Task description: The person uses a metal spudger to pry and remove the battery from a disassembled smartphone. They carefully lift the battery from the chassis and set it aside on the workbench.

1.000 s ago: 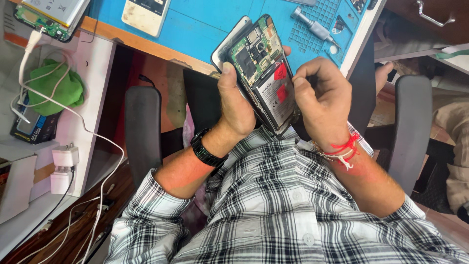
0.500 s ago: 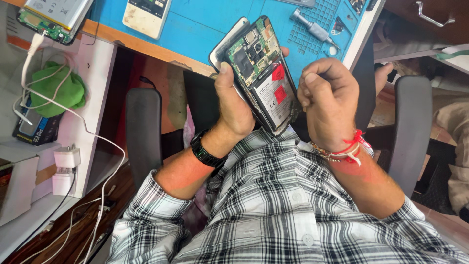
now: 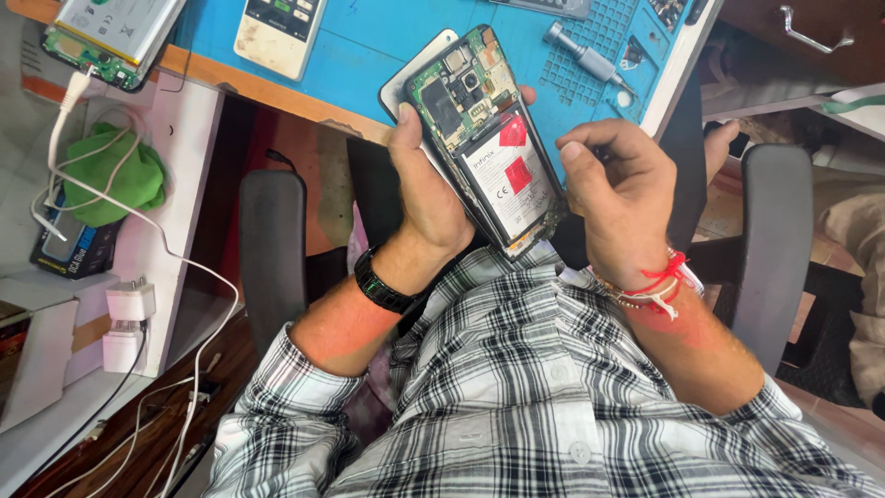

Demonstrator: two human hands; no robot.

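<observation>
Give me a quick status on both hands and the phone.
Left hand grips the opened phone, back cover off, battery showing. Right hand closed beside it, apart from it. Screwdriver lies on the blue mat.

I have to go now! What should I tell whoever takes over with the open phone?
Left hand: clamped round the opened phone, held above the lap, insides facing up.
Right hand: curled shut beside the phone's edge; whether it holds anything cannot be seen.
Done: the back is off, with the board and battery exposed.
Left: the battery sits in place.
A metal tool lies on the blue mat.
</observation>
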